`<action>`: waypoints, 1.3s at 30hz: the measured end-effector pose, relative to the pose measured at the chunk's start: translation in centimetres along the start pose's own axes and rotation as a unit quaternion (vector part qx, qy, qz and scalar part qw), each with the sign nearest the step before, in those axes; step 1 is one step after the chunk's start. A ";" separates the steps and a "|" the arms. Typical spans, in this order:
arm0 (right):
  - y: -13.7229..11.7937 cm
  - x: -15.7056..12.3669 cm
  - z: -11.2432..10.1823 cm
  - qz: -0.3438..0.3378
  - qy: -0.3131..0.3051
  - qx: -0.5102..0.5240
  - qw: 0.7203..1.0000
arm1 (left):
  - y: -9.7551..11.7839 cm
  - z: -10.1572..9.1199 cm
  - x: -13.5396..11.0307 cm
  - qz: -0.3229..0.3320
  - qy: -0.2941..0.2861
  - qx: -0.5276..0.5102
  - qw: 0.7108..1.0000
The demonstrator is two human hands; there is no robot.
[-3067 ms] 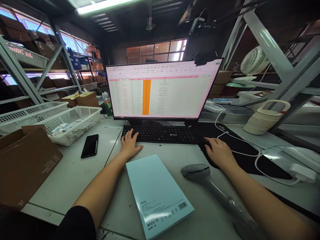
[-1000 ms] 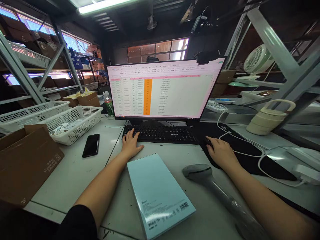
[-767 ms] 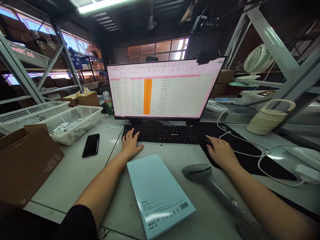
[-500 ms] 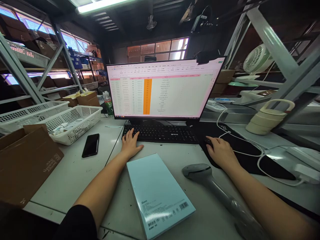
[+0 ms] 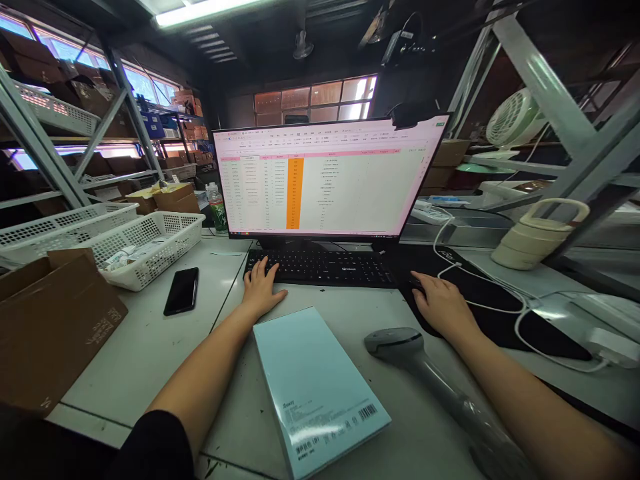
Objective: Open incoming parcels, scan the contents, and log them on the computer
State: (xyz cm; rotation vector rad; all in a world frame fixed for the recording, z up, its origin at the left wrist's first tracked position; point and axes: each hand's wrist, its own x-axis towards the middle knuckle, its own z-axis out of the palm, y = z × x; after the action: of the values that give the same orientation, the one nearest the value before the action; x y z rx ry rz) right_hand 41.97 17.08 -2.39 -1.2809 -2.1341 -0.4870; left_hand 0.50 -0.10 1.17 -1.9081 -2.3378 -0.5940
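My left hand (image 5: 261, 287) rests with spread fingers on the left end of a black keyboard (image 5: 320, 267), its thumb lying on the desk. On the black mouse pad (image 5: 493, 313), my right hand (image 5: 443, 301) curls over a dark computer mouse (image 5: 416, 283), mostly hidden under the fingers. Behind the keyboard a monitor (image 5: 345, 193) displays a spreadsheet with one orange column. A pale blue box (image 5: 315, 380) with a printed barcode lies flat between my forearms. To its right is a grey handheld barcode scanner (image 5: 425, 367).
A black phone (image 5: 181, 291), a white perforated basket (image 5: 150, 247) and an open cardboard box (image 5: 55, 327) are on the left. White cables (image 5: 500, 283) cross the right side near a cream tumbler (image 5: 533, 233). A bottle (image 5: 217, 208) stands beside the monitor.
The spreadsheet rows on the monitor have changed, as if scrolled. Both hands, the box and the scanner stay where they were.
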 end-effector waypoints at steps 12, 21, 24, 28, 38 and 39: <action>-0.3 -0.2 -0.6 0.082 -0.065 -0.038 0.994 | -0.1 0.2 0.1 0.000 0.001 -0.003 1.000; 0.1 -0.1 -0.2 0.085 -0.059 -0.031 0.994 | -0.1 0.1 0.0 0.001 -0.003 -0.009 1.000; 0.1 -0.1 -0.1 0.081 -0.056 -0.028 0.995 | -0.1 0.0 0.0 0.000 -0.003 -0.011 1.000; -0.1 -0.1 -0.5 0.076 -0.047 -0.031 0.996 | -0.1 0.0 0.1 0.001 0.002 -0.017 1.000; -1.7 -0.3 -1.6 0.112 -0.046 -0.025 0.992 | -0.3 -1.0 0.1 0.004 0.081 -0.079 0.994; -2.0 -0.3 -1.9 0.113 -0.035 -0.019 0.993 | -0.4 -1.8 0.2 -0.007 0.100 -0.091 0.991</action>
State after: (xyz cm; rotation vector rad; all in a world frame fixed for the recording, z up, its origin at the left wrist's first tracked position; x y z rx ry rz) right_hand 40.88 14.81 -1.18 -1.5583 -2.0125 -0.3925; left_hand -0.28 -0.58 2.81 -1.8038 -2.2401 -0.9837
